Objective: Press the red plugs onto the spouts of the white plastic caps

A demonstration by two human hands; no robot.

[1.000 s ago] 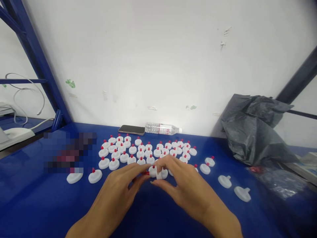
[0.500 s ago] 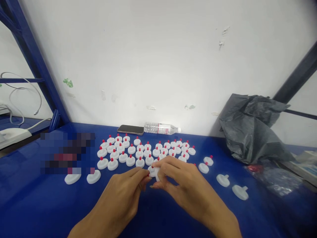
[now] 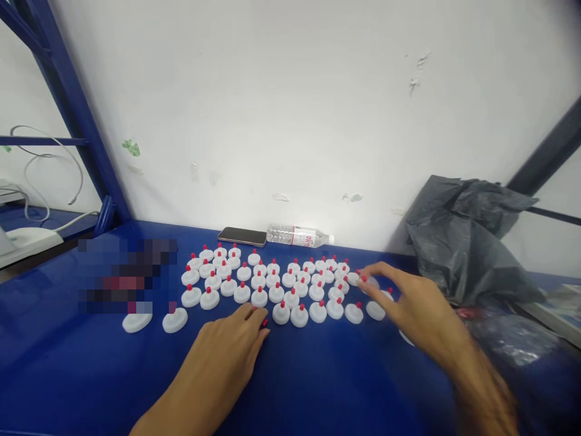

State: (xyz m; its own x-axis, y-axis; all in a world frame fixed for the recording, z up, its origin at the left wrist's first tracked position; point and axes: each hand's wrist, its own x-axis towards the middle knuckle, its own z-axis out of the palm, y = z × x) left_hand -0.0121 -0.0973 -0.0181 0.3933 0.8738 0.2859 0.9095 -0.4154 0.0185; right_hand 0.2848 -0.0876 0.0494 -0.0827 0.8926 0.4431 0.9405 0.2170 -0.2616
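Note:
Many white round lids with small red caps (image 3: 299,316) stand in loose rows on the blue table. My left hand (image 3: 229,348) rests low in front of the rows, its fingers closed on a small red cap (image 3: 264,324) that peeks out at the fingertips. Further right, my right hand (image 3: 415,306) has its thumb and index finger around a red-capped white lid (image 3: 372,282) at the right end of the rows. Below that hand, the edge of another white lid (image 3: 406,338) shows; the rest of it is hidden.
Behind the lids, a phone (image 3: 242,236) and a water bottle (image 3: 299,235) lie by the wall. A dark plastic bag (image 3: 463,233) stands at the right, with clear plastic wrap (image 3: 517,339) below it. Two lids (image 3: 175,321) sit apart at the left, near a blurred-out patch.
My hands have separated. The right hand has moved right and away from me with a lid, while the left has shifted slightly down and left. Front lids formerly hidden now show.

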